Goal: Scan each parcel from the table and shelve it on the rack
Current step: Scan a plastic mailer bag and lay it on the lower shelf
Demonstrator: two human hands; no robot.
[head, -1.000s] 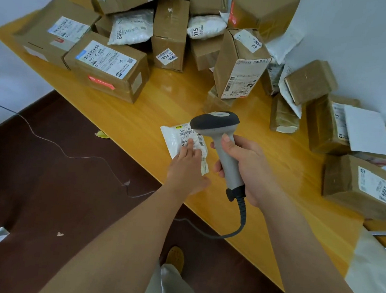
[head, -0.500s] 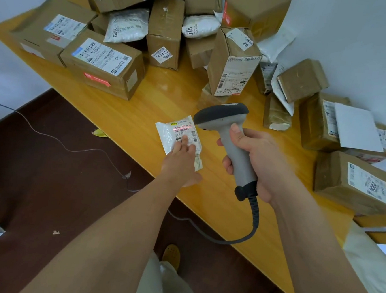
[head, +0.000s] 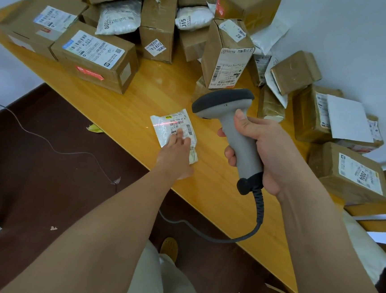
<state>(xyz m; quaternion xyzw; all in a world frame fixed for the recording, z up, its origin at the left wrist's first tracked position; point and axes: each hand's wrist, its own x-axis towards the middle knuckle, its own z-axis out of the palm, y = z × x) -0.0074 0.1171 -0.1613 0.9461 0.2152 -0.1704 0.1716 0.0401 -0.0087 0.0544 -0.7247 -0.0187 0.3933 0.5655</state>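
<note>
A small white plastic parcel point(head: 171, 125) with a barcode label lies flat on the yellow wooden table point(head: 125, 107), near its front edge. My left hand point(head: 176, 155) presses on the parcel's near end with straight fingers. My right hand point(head: 260, 152) grips the handle of a grey barcode scanner point(head: 227, 112), whose dark head hangs just right of the parcel. A thin red scan line crosses the parcel's label. The scanner's black cable point(head: 257, 212) runs down off the table edge.
Several brown cardboard boxes, such as one with a red sticker point(head: 94, 60) and an upright one point(head: 225, 55), crowd the table's back and right side, with white padded bags point(head: 119, 17) among them. Dark floor point(head: 32, 179) lies left of the table. No rack is in view.
The scanner has lifted back and to the right, uncovering the parcel, and a red scan line now lies across the label. My left hand stays pressed on the parcel.
</note>
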